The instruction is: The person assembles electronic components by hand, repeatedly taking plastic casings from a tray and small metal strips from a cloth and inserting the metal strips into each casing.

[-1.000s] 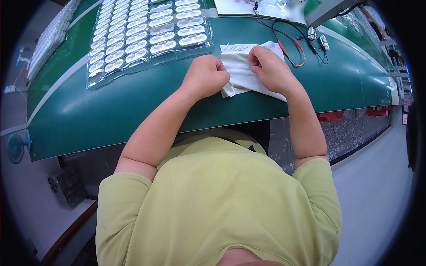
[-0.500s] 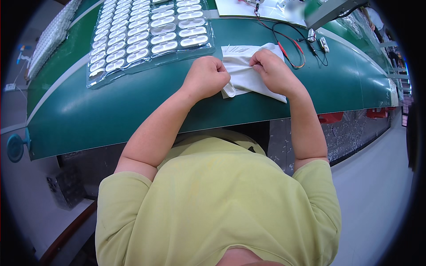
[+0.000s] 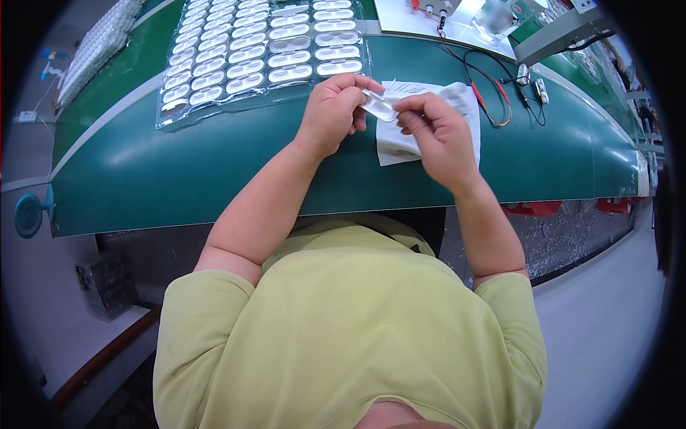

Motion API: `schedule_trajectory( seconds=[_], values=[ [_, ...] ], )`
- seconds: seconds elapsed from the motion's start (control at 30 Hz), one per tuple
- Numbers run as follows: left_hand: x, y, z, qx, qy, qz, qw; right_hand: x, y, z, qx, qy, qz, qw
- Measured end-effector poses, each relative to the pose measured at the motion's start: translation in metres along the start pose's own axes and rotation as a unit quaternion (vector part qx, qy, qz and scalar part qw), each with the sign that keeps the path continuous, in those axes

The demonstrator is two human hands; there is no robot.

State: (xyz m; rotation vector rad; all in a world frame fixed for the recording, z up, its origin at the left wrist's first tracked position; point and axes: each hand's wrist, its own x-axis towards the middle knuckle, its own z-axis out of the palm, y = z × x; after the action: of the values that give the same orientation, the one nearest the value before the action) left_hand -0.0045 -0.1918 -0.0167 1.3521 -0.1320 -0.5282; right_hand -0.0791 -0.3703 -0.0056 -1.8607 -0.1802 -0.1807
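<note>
My left hand (image 3: 330, 114) is closed on the left end of a small white oval plastic part (image 3: 379, 107), held tilted above the bench. At its right end the fingers of my right hand (image 3: 441, 136) pinch together against the part's edge. Whether anything else is in that pinch is hidden. Beneath my right hand lies a crumpled white cloth (image 3: 394, 149) with faint dark marks along its far edge. Beyond my left hand is a clear plastic tray (image 3: 229, 106) holding rows of similar white oval parts (image 3: 289, 74), each with two recesses.
Red and black test leads (image 3: 477, 93) curl on the green bench (image 3: 236, 168) at the right. Small white pieces (image 3: 541, 91) sit beside them. A white board (image 3: 400, 18) with a device and a grey metal arm (image 3: 561, 39) stand at the back. Another stack of trays (image 3: 96, 53) is far left.
The white oval part has been raised off the cloth and now shows between both hands. My right hand has let go of the cloth and come to the part. The view has shifted slightly.
</note>
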Motion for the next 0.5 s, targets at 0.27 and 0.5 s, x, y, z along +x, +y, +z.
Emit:
schedule_trajectory(
  seconds=[0.27,0.5],
  values=[
    [-0.001,-0.001,0.003,-0.018,0.027,0.020,0.999,-0.003,0.000,0.026,0.046,0.058,0.007,0.997],
    [-0.003,0.001,0.007,0.001,0.045,0.010,0.999,0.001,0.003,0.028,0.001,0.077,0.001,0.997]
  ],
)
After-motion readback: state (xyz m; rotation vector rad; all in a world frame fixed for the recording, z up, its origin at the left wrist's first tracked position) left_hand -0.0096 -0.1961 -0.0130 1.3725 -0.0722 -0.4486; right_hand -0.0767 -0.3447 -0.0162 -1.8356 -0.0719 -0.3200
